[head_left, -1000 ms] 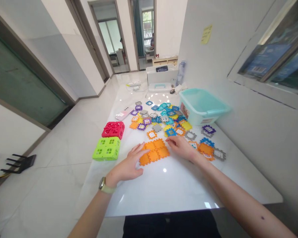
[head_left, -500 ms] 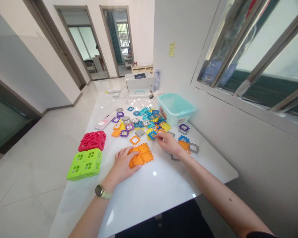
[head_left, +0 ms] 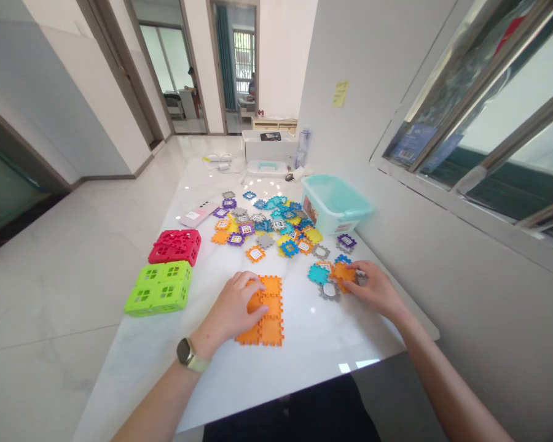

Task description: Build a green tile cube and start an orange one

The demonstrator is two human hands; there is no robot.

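Observation:
My left hand (head_left: 239, 307), with a watch on its wrist, grips a flat panel of joined orange interlocking tiles (head_left: 273, 307) on the table. The fingers and thumb cover part of its left side. My right hand (head_left: 375, 287) is closed at a single orange interlocking tile (head_left: 343, 276), pinching its right side over a small cluster. In that cluster lie a teal tile (head_left: 318, 274) and a grey tile (head_left: 329, 291). A loose orange window tile (head_left: 255, 253) lies beyond the panel.
Many mixed tiles (head_left: 266, 240) spread across the table's middle. A mint tub (head_left: 338, 218) stands at the right by the wall. On the left are a red tile block (head_left: 175, 247), a green tile block (head_left: 159, 288) and a phone (head_left: 198, 213). A white box (head_left: 270, 147) stands behind.
My right hand has moved from the central tiles to the cluster at the right and taken hold of an orange tile. The orange panel under my left hand has turned and come nearer me.

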